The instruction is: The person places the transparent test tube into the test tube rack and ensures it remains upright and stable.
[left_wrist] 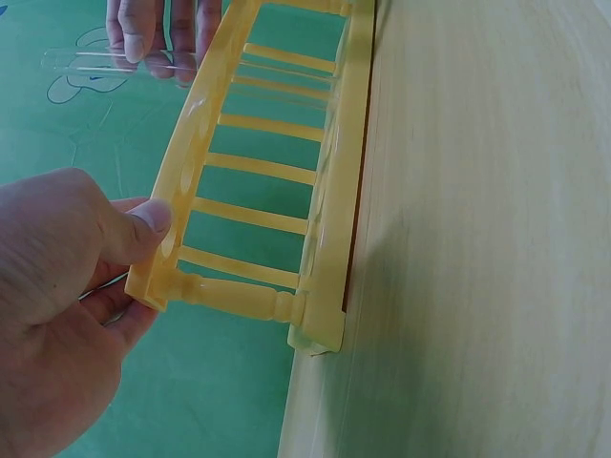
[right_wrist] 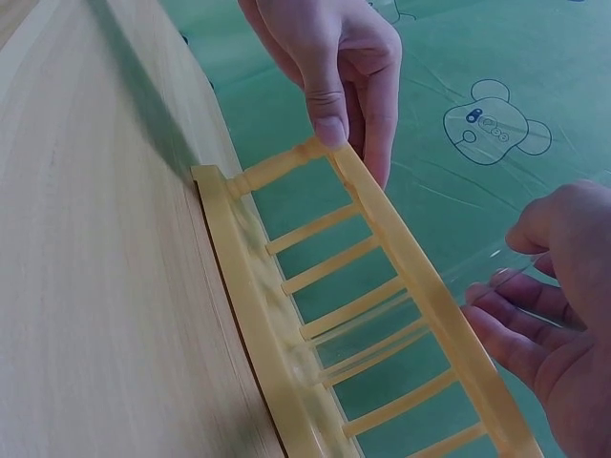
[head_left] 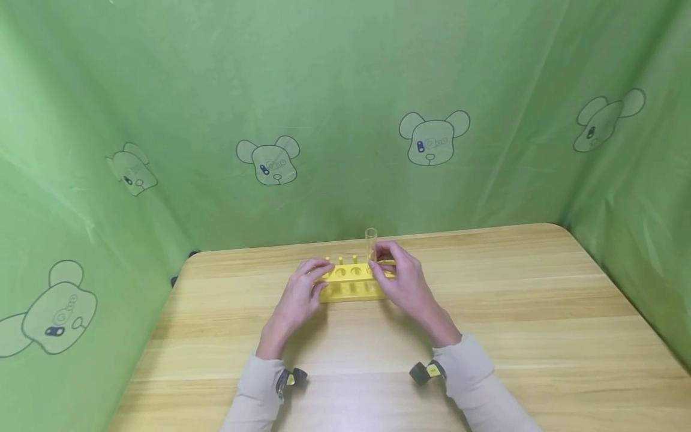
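Note:
A yellow test tube rack stands upright on the wooden table. My left hand grips the left end of its top bar, thumb on the near side and fingers behind, as the left wrist view shows. A clear glass test tube stands in a hole toward the rack's right side. Its lower part passes down between the rack's bars in the right wrist view. With thumb and fingertips, my right hand pinches the tube just above the top bar. Part of the rack's right end is hidden behind that hand.
Behind the rack, the far edge of the wooden table runs close to a green curtain printed with bear heads. More green curtain hangs at the left and right. Each wrist wears a small black camera.

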`<act>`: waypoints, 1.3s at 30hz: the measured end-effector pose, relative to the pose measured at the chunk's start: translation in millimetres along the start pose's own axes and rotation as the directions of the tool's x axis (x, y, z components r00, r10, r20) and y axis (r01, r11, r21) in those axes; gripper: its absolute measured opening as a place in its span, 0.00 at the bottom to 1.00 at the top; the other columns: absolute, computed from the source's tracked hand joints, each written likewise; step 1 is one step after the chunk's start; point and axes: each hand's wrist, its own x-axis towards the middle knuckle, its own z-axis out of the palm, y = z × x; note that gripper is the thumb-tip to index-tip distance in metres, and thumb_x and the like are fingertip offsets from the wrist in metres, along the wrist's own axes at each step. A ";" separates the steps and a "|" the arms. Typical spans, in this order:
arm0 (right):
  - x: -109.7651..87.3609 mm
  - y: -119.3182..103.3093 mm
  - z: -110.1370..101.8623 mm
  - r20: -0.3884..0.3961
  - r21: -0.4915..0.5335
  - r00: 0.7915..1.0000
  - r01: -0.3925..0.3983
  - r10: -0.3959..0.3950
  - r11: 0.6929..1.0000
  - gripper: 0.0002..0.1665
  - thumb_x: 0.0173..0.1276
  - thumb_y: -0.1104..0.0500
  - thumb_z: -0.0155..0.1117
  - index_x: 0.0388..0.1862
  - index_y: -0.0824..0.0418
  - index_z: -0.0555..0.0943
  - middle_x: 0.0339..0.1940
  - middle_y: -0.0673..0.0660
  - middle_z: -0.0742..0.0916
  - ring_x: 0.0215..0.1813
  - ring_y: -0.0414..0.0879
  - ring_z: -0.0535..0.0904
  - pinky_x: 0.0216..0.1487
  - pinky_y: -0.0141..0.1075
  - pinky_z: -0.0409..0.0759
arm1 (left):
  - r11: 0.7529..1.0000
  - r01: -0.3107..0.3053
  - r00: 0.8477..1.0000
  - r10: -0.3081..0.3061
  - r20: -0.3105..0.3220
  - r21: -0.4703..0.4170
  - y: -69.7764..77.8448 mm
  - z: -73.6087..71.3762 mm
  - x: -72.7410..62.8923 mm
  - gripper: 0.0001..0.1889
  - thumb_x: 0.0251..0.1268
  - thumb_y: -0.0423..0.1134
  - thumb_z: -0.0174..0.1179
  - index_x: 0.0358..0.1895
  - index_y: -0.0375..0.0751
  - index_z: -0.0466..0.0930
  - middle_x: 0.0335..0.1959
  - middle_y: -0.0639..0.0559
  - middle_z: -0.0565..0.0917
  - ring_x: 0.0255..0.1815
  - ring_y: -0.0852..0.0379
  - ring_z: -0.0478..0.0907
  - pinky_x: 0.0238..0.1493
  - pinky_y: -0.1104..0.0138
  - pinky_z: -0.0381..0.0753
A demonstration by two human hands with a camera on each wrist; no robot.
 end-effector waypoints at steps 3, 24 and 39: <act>-0.4 -0.2 -0.6 -0.005 0.006 1.000 0.005 -0.005 1.000 0.18 0.68 0.73 0.66 0.56 0.68 0.77 0.48 0.61 0.85 0.52 0.53 0.84 0.52 0.37 0.88 | 1.000 0.001 1.000 -0.001 0.001 -0.001 0.5 0.0 0.2 0.22 0.63 0.20 0.65 0.61 0.31 0.81 0.62 0.38 0.80 0.65 0.46 0.75 0.71 0.60 0.75; -2.5 -36.9 -6.3 0.001 0.017 1.000 0.004 -0.004 1.000 0.17 0.66 0.80 0.63 0.54 0.80 0.75 0.47 0.73 0.83 0.53 0.66 0.83 0.55 0.44 0.87 | 1.000 0.012 1.000 -0.012 0.009 0.017 1.3 -0.1 -0.1 0.23 0.62 0.21 0.66 0.62 0.32 0.80 0.62 0.41 0.80 0.65 0.47 0.75 0.70 0.63 0.76; -3.9 -3.6 -13.1 -0.028 -0.051 0.998 0.062 -0.064 0.997 0.22 0.72 0.68 0.64 0.63 0.67 0.76 0.54 0.62 0.84 0.57 0.53 0.83 0.59 0.40 0.85 | 0.992 0.102 0.994 -0.098 0.046 -0.076 0.7 -4.1 -5.5 0.27 0.68 0.34 0.67 0.70 0.36 0.74 0.70 0.46 0.75 0.72 0.50 0.69 0.76 0.57 0.67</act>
